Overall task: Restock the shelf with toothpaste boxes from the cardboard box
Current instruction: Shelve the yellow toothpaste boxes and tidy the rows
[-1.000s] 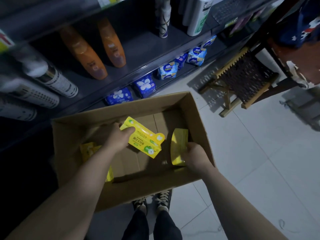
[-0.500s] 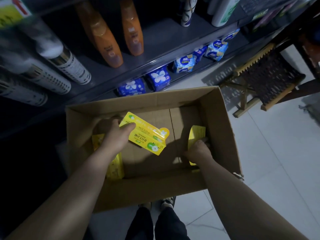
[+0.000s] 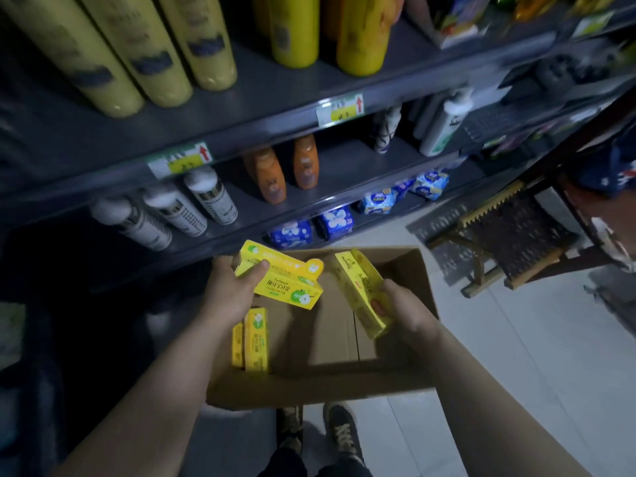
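Note:
An open cardboard box sits on the floor in front of a dark shelf unit. My left hand grips yellow toothpaste boxes above the carton's left side. My right hand holds another yellow toothpaste box, tilted, over the carton's right half. Two more yellow toothpaste boxes stand on edge inside the carton at its left wall.
The shelves carry yellow bottles, orange bottles, white bottles and blue packets. A wooden stool stands on the white tiled floor to the right. Another person is at the right edge. My shoes are below the carton.
Both hands rose out of the carton, each lifting a yellow toothpaste box. The view tilted up, showing higher shelves.

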{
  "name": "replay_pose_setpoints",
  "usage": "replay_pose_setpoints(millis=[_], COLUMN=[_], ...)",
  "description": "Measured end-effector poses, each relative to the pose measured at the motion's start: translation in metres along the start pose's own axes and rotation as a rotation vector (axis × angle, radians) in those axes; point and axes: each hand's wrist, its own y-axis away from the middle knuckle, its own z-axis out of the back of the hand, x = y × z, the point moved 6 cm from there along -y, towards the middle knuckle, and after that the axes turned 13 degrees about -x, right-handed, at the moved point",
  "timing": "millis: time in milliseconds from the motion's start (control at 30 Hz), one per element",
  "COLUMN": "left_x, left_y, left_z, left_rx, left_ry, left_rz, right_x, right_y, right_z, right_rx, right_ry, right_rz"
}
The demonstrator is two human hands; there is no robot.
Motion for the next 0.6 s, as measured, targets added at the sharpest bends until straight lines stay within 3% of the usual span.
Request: replay_pose_setpoints(millis=[100,200,400,600], left_x=[-0.019,-0.046,-0.074,-0.071], left_y=[0.016,0.045,0.109,0.179], left_z=[0.031,0.066,0.132,0.209], left_rx=[-0.087,-0.219,-0.437,-0.667], left_ry=[0.014,0.078,0.245,0.371], left_rz=[-0.047,-0.072,-0.083,-0.086], right_x=[0.024,0.056,0.133,0.182], right_y=[0.023,0.052,0.133,0.217], right_z=[-0.005,-0.014,-0.041,-0.087], right_rx=[0.119,0.286,0.603,0.705], right_ry=[-0.164,-0.148,0.104,0.352], right_rz=[-0.065,-0.024,0.3,0.554])
